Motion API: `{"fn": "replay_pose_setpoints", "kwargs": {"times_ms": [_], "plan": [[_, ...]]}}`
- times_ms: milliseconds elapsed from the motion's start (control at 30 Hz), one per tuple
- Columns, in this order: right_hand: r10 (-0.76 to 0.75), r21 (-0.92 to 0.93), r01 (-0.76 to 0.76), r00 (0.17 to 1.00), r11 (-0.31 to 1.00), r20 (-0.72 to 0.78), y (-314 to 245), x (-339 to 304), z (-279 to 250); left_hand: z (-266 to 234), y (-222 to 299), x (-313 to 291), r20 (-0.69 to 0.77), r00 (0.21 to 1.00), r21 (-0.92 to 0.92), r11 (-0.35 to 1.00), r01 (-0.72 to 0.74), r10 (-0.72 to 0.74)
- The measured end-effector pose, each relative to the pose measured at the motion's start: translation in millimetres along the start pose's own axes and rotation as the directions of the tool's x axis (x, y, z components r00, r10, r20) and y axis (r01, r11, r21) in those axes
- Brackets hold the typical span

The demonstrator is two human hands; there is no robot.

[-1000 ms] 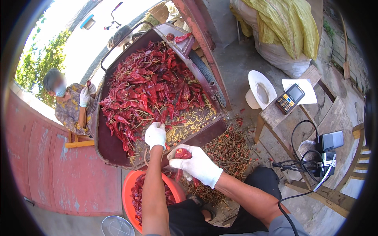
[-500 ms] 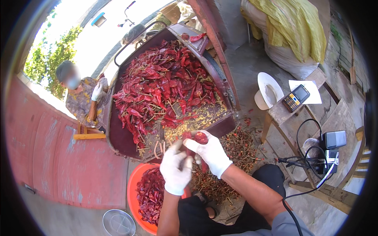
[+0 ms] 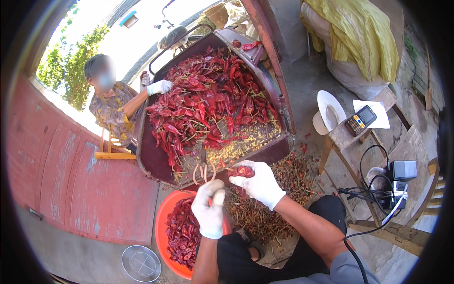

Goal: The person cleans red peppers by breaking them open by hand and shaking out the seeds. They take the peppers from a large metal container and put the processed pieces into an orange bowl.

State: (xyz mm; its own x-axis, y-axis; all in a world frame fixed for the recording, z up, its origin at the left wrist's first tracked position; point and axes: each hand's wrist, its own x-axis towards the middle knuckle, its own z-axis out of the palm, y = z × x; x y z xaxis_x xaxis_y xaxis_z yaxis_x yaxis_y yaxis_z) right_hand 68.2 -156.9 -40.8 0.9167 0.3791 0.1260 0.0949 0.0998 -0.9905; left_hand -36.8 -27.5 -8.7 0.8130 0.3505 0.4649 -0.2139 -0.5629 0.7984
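The white-gloved right hand [image 3: 263,184] is clutching wrinkled red peppers [image 3: 243,172], seemingly for destemming. The white-gloved left hand [image 3: 208,212] is hovering, grip unclear; pinching seems needed.

White-gloved right hand [image 3: 261,183] gripping a dried red pepper [image 3: 242,172], before a maroon cart [image 3: 266,155].
The white-gloved left hand [image 3: 209,210], fingers curled, is just left of the right; whether it holds anything is unclear. Ahead of both hands, the cart bears a red pepper heap [image 3: 203,97], at whose edge is a co-worker's gloved hand [image 3: 160,87]. Beside the left hand stands an orange basin [image 3: 161,223] of peppers; below the right, stems [image 3: 255,217] litter the floor.
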Motion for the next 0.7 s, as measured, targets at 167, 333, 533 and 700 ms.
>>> {"fn": "replay_pose_setpoints", "kwargs": {"times_ms": [167, 333, 533, 700], "plan": [[-0.063, -0.340, 0.083, 0.996, 0.937, 0.067, -12, -9, -2, 8, -3, 20, 0.021, 0.992, 0.056, 0.991, 0.120, -0.121], [-0.080, -0.322, 0.135, 0.981, 0.937, 0.179, -16, -8, -5, 13, 11, 23, -0.012, 0.924, -0.173, 0.911, 0.374, -0.382], [0.013, 0.232, -0.087, 0.954, 0.969, 0.301, -5, -7, -3, 13, -16, 24, 0.233, 0.835, -0.773, 0.425, 0.470, -0.498], [0.176, 0.469, -0.384, 0.887, 0.795, 0.427, -34, -14, -6, 12, -40, 43, 0.058, 0.744, -0.936, 0.223, 0.273, -0.665]]}}
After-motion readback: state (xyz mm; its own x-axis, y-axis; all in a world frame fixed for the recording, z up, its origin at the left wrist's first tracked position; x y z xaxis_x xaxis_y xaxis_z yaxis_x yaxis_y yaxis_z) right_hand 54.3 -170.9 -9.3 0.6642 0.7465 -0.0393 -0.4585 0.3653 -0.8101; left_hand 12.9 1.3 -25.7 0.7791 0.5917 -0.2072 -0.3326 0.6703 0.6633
